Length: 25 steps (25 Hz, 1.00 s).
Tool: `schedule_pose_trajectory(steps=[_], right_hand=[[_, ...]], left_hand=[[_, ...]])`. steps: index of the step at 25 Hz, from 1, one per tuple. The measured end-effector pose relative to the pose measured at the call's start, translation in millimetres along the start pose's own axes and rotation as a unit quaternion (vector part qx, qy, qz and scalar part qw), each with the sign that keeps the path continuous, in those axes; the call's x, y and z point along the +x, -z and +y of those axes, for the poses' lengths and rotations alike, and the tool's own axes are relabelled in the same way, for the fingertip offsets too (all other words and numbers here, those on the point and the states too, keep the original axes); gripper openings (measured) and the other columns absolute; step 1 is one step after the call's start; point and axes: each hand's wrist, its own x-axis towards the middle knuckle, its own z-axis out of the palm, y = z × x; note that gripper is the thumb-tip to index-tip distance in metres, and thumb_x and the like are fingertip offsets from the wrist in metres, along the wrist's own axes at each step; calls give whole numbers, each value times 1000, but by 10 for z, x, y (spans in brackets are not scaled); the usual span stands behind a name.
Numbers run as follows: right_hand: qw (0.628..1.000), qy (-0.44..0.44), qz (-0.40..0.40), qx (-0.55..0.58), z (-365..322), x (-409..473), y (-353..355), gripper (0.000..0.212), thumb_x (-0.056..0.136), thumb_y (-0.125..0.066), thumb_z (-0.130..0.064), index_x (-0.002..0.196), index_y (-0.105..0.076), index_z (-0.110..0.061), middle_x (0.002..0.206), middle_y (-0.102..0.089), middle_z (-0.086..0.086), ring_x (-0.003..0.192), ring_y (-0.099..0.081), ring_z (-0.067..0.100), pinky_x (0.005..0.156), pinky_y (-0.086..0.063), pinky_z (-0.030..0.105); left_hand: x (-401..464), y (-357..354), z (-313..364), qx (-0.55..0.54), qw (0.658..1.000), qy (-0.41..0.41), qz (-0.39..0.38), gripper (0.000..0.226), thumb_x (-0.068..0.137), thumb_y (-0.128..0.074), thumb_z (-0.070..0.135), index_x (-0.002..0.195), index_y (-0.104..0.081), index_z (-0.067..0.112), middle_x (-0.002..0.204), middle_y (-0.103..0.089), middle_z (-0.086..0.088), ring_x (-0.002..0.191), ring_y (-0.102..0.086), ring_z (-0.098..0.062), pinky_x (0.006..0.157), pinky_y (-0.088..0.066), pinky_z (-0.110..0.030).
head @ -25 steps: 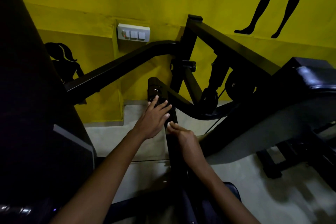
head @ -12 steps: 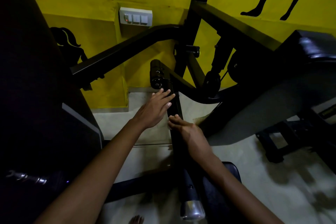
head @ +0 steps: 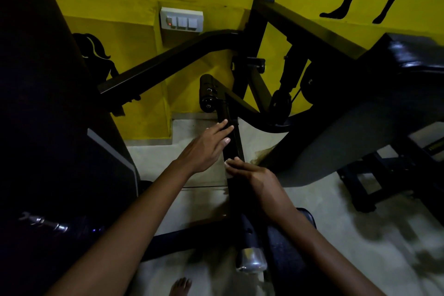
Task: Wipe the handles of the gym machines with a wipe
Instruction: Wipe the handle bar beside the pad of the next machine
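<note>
A black machine handle bar [head: 231,142] runs from a black roller end [head: 208,94] down toward me to a chrome tip [head: 252,263]. My left hand [head: 204,149] lies with straight fingers against the bar's left side, below the roller. Just beneath it, my right hand [head: 252,174] has its fingers curled over the bar, and a small pale bit of wipe [head: 227,168] shows under the fingertips. The rest of the wipe is hidden by the hand.
Black frame tubes [head: 168,62] cross in front of a yellow wall with a white switch plate [head: 181,21]. A black padded seat [head: 408,55] rises at the right. A dark machine body [head: 48,127] fills the left. A bare foot [head: 180,286] shows on the pale floor.
Both hands have slid a little down the bar, away from the roller end. The view has tilted downward, bringing the chrome tip and the foot into sight.
</note>
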Motion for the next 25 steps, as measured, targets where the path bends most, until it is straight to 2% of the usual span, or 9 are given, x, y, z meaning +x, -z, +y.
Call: schedule_pose_trajectory(steps=[2, 5, 9, 14, 18, 21, 25], right_hand=[[1000, 18, 1, -4, -37, -55, -30, 41, 92, -50, -7, 133, -49, -6, 146, -35, -2, 139, -22, 1, 112, -15, 9], [998, 27, -61, 1, -14, -193, 12, 45, 89, -44, -14, 133, -49, -11, 146, -33, -9, 136, -13, -12, 112, -14, 7], [998, 17, -51, -13, -57, -188, 101, 50, 86, -43, -14, 136, -48, -12, 148, -34, -4, 139, -22, -1, 115, -18, 16], [993, 53, -87, -51, -124, -374, 154, 54, 84, -46, 6, 136, -49, -11, 149, -33, -6, 139, -21, -1, 115, -18, 15], [991, 76, -60, -87, -167, -277, 82, 48, 88, -51, 2, 135, -48, -5, 149, -36, 4, 140, -22, 7, 115, -23, 23], [980, 111, -52, -158, -166, -375, 3, 48, 85, -52, 6, 132, -52, -3, 146, -41, 8, 137, -22, 9, 111, -24, 22], [977, 132, -49, -159, -132, -459, 98, 61, 78, -53, 10, 135, -49, -8, 149, -38, 4, 139, -25, 9, 108, -36, 27]], left_hand=[[-38, -1, 44, -5, 1000, 0, 0, 44, 102, -37, 29, 145, -38, 21, 157, -26, 3, 143, -26, -14, 114, -29, -39], [-75, 3, 97, -8, 1000, 2, 3, 44, 102, -37, 29, 145, -39, 19, 156, -26, 2, 142, -27, -14, 114, -29, -38], [-104, -2, 132, 3, 1000, -4, -2, 44, 102, -38, 28, 145, -38, 17, 156, -28, 1, 143, -25, -14, 115, -27, -37], [-160, -24, 177, 8, 1000, -6, 2, 45, 102, -37, 28, 145, -38, 14, 156, -28, -1, 144, -25, -15, 115, -28, -39], [-172, -43, 195, 9, 1000, -3, 6, 45, 103, -37, 26, 145, -37, 13, 156, -28, -2, 144, -23, -16, 115, -28, -39], [-188, -80, 209, 8, 1000, -2, 16, 44, 103, -36, 26, 145, -38, 12, 155, -29, -3, 144, -24, -16, 115, -28, -40], [-239, -73, 227, 13, 1000, -9, 12, 44, 103, -37, 27, 145, -38, 13, 155, -30, -2, 144, -24, -14, 115, -29, -40]])
